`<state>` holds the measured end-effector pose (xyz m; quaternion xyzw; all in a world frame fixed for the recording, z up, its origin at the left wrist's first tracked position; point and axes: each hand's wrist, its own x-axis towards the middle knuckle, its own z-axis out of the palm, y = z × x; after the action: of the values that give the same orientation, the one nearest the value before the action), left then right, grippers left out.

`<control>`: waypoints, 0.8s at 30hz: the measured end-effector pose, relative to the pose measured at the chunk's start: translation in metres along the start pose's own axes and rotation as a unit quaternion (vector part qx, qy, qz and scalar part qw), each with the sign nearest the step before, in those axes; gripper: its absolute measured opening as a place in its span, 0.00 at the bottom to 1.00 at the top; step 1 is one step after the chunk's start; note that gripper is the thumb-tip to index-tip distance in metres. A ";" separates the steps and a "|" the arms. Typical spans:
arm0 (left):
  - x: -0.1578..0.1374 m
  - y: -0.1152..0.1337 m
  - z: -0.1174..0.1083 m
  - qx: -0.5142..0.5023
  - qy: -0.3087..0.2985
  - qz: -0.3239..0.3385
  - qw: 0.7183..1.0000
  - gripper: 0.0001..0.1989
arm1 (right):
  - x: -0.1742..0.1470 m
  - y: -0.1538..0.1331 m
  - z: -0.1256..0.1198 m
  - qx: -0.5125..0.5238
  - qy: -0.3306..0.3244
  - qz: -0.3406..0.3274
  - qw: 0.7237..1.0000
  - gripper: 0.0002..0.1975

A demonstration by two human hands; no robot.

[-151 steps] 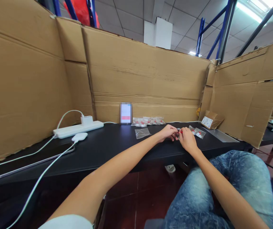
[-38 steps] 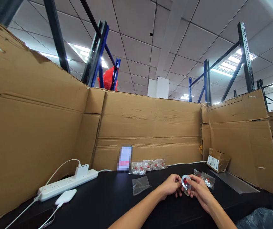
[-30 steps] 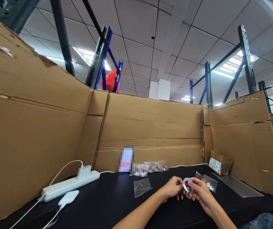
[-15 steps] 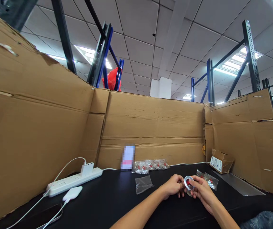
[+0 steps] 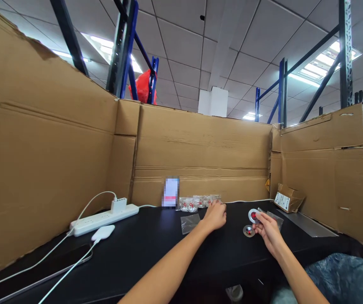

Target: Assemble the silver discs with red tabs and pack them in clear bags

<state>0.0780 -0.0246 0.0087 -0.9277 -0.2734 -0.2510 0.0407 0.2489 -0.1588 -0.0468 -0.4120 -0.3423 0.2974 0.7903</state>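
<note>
My right hand [image 5: 269, 231] pinches a flat, round silver piece with a red centre [image 5: 252, 215] between thumb and fingers. Just below it, close to my fingertips, a second round silver piece with a red spot [image 5: 249, 231] appears to lie on the black table. My left hand [image 5: 214, 215] is stretched forward to the right end of a row of small clear bags holding silver and red pieces [image 5: 189, 204]. Its fingertips are hidden, so whether they grip a bag does not show. An opened-out clear bag [image 5: 190, 223] lies left of that wrist.
Cardboard walls [image 5: 203, 147] enclose the table. A blurred phone-like screen [image 5: 170, 193] leans at the back. On the left are a white power strip [image 5: 105, 219], a white charger [image 5: 103, 232] and cables. A small carton [image 5: 289, 198] and clear bags [image 5: 275, 219] lie right.
My left hand has left the right hand and moved forward and left to the bag row. The right hand still holds a silver piece; another now shows below it. The view has tilted down.
</note>
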 end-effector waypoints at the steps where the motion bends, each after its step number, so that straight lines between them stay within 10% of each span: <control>1: 0.000 -0.001 -0.004 0.029 0.000 -0.019 0.999 0.12 | 0.001 0.000 -0.003 0.005 0.014 -0.008 1.000 0.19; 15: -0.012 -0.081 -0.041 0.051 -0.099 -0.127 0.986 0.16 | 0.014 0.013 -0.008 -0.171 0.085 -0.094 0.977 0.11; 24: -0.009 0.031 0.027 -0.077 -0.045 0.088 0.992 0.24 | 0.015 0.013 -0.006 -0.146 0.040 -0.010 0.988 0.10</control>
<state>0.0998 -0.0493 -0.0170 -0.9588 -0.1719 -0.2250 -0.0216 0.2602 -0.1441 -0.0566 -0.5311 -0.3542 0.2193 0.7378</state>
